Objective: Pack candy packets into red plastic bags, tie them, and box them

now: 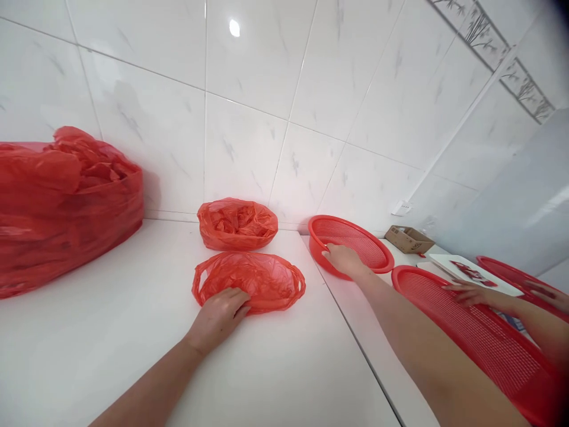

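My left hand (223, 316) is closed, its fingers curled over the near edge of a red plastic bag (275, 279). That bag lies with its mouth spread wide and a handle loop at each end. Stretched out to the right, my right hand (344, 260) grips the near rim of a round red plastic mesh basket (367, 240), thumb and fingers around the rim. The basket looks tilted, and its bottom is partly hidden. Just behind the first bag sits a second red plastic bag (237, 228) with crumpled plastic in its mouth.
A large bulging red bag (66, 207) stands at the left by the tiled wall. Another person's hand (471, 292) rests at a larger red basket (471, 332) on the right. Behind are a cardboard box (409, 239), a white board (448, 267) with red pieces, and another red basket (502, 270).
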A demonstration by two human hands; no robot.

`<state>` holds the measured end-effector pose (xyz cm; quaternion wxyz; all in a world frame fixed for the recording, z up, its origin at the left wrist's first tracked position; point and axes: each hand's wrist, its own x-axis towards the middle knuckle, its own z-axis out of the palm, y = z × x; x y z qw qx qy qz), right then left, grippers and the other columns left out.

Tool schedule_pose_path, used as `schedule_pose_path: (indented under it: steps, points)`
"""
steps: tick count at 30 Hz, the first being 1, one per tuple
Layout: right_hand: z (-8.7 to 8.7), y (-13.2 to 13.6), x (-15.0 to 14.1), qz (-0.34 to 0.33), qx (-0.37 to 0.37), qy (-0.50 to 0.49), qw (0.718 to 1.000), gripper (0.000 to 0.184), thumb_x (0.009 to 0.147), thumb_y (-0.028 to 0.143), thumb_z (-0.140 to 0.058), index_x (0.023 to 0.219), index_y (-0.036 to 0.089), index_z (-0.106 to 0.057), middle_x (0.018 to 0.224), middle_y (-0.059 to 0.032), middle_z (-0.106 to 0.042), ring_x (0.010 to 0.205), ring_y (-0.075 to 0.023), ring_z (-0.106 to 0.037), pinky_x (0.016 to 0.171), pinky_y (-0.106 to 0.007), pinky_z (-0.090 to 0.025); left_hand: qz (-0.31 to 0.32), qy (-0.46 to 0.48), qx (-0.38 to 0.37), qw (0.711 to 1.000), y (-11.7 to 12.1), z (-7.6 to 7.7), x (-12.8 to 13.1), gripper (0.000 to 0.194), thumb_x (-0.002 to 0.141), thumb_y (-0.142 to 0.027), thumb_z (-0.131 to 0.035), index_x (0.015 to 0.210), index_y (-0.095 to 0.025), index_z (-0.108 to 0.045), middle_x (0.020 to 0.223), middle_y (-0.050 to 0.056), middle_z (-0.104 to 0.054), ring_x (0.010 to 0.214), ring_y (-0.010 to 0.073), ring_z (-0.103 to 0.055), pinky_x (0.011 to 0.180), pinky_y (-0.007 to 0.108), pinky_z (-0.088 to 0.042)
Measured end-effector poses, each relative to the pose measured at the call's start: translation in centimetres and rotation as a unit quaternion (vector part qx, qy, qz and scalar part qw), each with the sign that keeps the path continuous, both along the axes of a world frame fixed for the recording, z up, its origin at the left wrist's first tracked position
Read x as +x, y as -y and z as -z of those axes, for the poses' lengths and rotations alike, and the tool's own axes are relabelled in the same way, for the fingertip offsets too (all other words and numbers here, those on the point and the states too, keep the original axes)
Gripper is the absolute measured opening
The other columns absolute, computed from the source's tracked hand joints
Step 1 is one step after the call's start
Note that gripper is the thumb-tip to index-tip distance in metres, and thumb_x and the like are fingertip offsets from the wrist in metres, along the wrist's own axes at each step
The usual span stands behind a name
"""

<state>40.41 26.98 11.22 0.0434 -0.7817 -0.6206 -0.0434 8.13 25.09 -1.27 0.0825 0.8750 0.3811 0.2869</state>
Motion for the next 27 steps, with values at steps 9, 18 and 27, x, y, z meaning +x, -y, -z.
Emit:
schedule_pose_path:
  steps: [9, 18, 27]
  points:
    - [2.7, 7.5, -1.1, -0.097, 0.045, 0.113, 0.988, 0.027, 0.095, 0.032, -0.035, 0.109, 0.020, -0.055, 0.083, -0.0088, -0.067, 0.076, -0.0228, -0.065, 0.061, -0.029, -0.043, -0.040, -0.008, 0.043, 0.998, 0.9, 0.0, -0.6, 0.026, 0.092, -0.026, -0.035, 0.087, -0.019, -0.059, 0.082, 0.004, -0.062, 0.075, 0.0177, -0.057, 0.062, 0.028, -0.043]
    - [3.9, 15.3, -4.0, -0.192, 0.073, 0.141, 0.969, 0.033, 0.094, 0.032, -0.038, 0.118, 0.019, -0.056, 0.082, -0.0094, -0.069, 0.068, -0.0205, -0.064, 0.057, -0.029, -0.045, -0.136, -0.022, -0.030, 0.990, 2.2, -0.9, -2.3, 0.029, 0.090, -0.032, -0.034, 0.092, -0.020, -0.060, 0.090, 0.006, -0.065, 0.083, 0.0209, -0.060, 0.065, 0.030, -0.045]
    - [4.9, 23.6, -5.0, -0.166, 0.071, 0.184, 0.966, 0.031, 0.086, 0.033, -0.047, 0.112, 0.022, -0.061, 0.059, -0.0062, -0.065, 0.045, -0.0208, -0.059, 0.039, -0.029, -0.035, -0.132, -0.036, -0.067, 0.988, 2.8, -1.2, -2.4, 0.030, 0.089, -0.036, -0.034, 0.093, -0.021, -0.061, 0.094, 0.006, -0.065, 0.085, 0.0216, -0.060, 0.064, 0.030, -0.044]
